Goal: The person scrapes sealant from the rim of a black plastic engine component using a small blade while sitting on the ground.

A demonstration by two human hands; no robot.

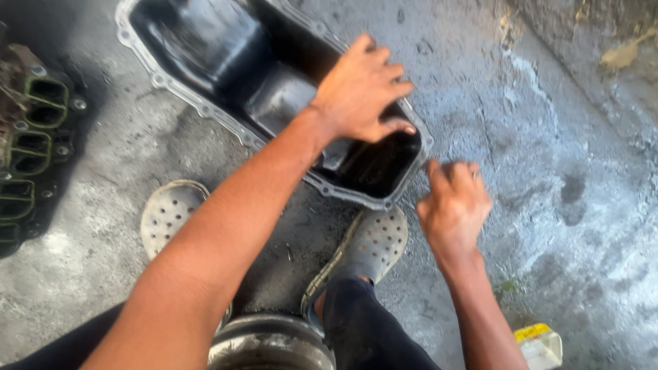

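Observation:
A black, oily metal pan (pixel 205 48) with a grey bolt-hole flange lies on the concrete floor in the upper middle of the head view. My left hand (pixel 363 89) reaches over its near right end, fingers spread, fingertips resting on the rim. My right hand (pixel 452 202) is just outside the pan's near corner, its fingers curled shut; whether a small thing sits between them is too blurred to tell.
A dirty engine part (pixel 27 144) with several oval ports lies at the left edge. My two feet in perforated grey clogs (pixel 373 243) stand below the pan. A round metal part (pixel 271 342) sits at the bottom middle, a small white and yellow container (pixel 541 346) at the bottom right.

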